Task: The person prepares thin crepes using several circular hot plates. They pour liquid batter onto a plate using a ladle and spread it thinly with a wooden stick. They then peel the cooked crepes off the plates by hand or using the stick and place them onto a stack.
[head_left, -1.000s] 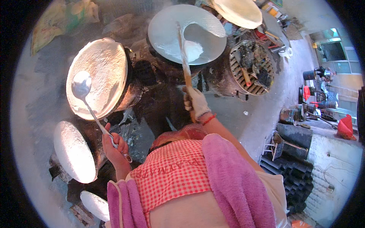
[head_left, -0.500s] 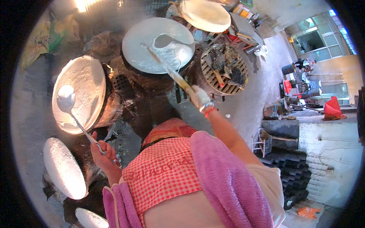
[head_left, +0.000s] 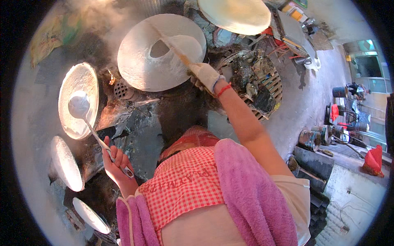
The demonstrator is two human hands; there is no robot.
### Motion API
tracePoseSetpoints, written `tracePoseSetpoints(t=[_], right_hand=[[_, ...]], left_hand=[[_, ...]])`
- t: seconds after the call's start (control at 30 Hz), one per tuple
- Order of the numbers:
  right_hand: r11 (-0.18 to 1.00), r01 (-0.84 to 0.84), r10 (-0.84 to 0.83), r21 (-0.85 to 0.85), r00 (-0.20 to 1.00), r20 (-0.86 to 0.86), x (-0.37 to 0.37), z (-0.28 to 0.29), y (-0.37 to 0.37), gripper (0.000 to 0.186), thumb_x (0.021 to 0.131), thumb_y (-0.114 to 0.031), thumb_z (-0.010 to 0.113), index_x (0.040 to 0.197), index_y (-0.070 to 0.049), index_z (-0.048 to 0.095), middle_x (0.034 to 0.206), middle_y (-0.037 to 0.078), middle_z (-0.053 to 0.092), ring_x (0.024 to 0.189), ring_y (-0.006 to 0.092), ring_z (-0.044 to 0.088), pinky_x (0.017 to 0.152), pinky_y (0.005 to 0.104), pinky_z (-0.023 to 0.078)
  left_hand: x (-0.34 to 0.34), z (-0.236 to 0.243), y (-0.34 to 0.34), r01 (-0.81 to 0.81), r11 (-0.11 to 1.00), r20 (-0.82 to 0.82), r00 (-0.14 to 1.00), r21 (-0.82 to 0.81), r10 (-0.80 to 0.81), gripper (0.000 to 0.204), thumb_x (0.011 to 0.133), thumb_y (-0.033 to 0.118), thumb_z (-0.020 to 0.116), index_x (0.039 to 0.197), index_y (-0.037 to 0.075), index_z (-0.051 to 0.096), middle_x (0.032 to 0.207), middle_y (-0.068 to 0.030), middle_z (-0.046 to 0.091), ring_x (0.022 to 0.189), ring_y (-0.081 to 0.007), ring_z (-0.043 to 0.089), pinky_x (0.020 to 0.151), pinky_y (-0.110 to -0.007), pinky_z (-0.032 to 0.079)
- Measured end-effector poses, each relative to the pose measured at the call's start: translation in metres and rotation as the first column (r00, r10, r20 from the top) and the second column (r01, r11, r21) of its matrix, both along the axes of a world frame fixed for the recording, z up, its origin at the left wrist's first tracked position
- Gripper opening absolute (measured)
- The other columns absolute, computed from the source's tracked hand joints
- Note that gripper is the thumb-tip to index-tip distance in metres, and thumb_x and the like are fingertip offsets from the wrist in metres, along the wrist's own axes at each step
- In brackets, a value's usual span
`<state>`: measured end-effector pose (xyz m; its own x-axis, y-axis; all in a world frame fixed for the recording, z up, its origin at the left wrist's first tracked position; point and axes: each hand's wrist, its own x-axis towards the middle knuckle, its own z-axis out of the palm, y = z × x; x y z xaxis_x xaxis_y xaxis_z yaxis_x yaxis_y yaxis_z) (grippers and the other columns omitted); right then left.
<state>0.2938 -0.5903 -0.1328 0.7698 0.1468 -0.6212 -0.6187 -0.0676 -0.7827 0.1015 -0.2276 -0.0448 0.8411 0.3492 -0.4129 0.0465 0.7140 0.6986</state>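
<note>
My left hand (head_left: 116,161) grips the handle of a long metal ladle (head_left: 79,105), whose bowl rests on the white batter of a round steaming surface (head_left: 78,99) at the left. My right hand (head_left: 206,76), in a white glove with a red band at the wrist, holds a long flat stick (head_left: 171,44). The stick reaches under a thin white sheet (head_left: 180,49) on the larger round steamer (head_left: 161,51) ahead of me. Steam rises over both surfaces.
A pale round tray (head_left: 234,15) sits at the top. A dark round grate (head_left: 260,84) with charred bits lies right of the steamer. Two white discs (head_left: 65,163) (head_left: 91,215) stand at lower left. Buckets and clutter (head_left: 340,123) fill the right side.
The view has swung closer to the steamers. My right hand has pushed the stick further across the large steamer. The ladle stays on the left surface.
</note>
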Motion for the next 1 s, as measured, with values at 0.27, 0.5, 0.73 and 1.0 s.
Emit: tracePoseSetpoints(t=[0.27,0.5,0.73,1.0], right_hand=[[0.936,0.331,-0.213,-0.120,0.804,0.555,-0.105,-0.028,-0.022,0.052,0.093,-0.020,0.063,0.139,0.002,0.052,0.132,0.015,0.063,0.124,0.0226,0.057,0.107,0.0322,0.040],[0.958,0.267,-0.203,-0.107,0.892,0.403,-0.057,-0.011,0.090,0.043,0.096,-0.020,0.059,0.135,-0.001,0.057,0.115,0.012,0.069,0.096,0.0205,0.063,0.085,0.0307,0.048],[0.833,0.552,-0.513,-0.037,0.795,0.323,-0.091,-0.027,0.113,0.044,0.097,-0.020,0.060,0.138,-0.003,0.055,0.078,-0.001,0.059,0.048,0.0074,0.047,0.040,0.0234,0.036],[0.876,0.480,-0.454,-0.046,0.854,0.256,-0.064,0.011,0.073,0.045,0.095,-0.021,0.063,0.139,-0.009,0.056,0.084,0.000,0.061,0.052,0.0061,0.046,0.042,0.0238,0.034]], left_hand=[[0.011,0.026,-0.001,-0.018,0.988,-0.048,0.999,0.152,0.025,0.038,0.110,0.024,0.038,0.139,0.001,0.044,0.071,0.0042,0.036,0.046,-0.0022,0.029,0.035,-0.019,0.029],[0.025,0.011,0.051,0.099,0.991,0.009,0.995,0.087,-0.101,0.042,0.106,0.025,0.047,0.138,-0.002,0.045,0.075,0.0025,0.038,0.049,-0.0018,0.030,0.038,-0.019,0.028],[0.005,-0.005,0.137,0.083,0.931,-0.051,0.996,0.354,-0.069,0.038,0.106,0.020,0.048,0.140,0.002,0.046,0.069,0.0031,0.038,0.043,-0.0036,0.030,0.035,-0.021,0.027],[0.010,-0.005,0.142,0.378,0.829,-0.156,0.926,0.412,-0.345,0.040,0.104,0.019,0.048,0.140,0.000,0.047,0.084,-0.0060,0.063,0.039,-0.0067,0.043,0.031,-0.021,0.028]])
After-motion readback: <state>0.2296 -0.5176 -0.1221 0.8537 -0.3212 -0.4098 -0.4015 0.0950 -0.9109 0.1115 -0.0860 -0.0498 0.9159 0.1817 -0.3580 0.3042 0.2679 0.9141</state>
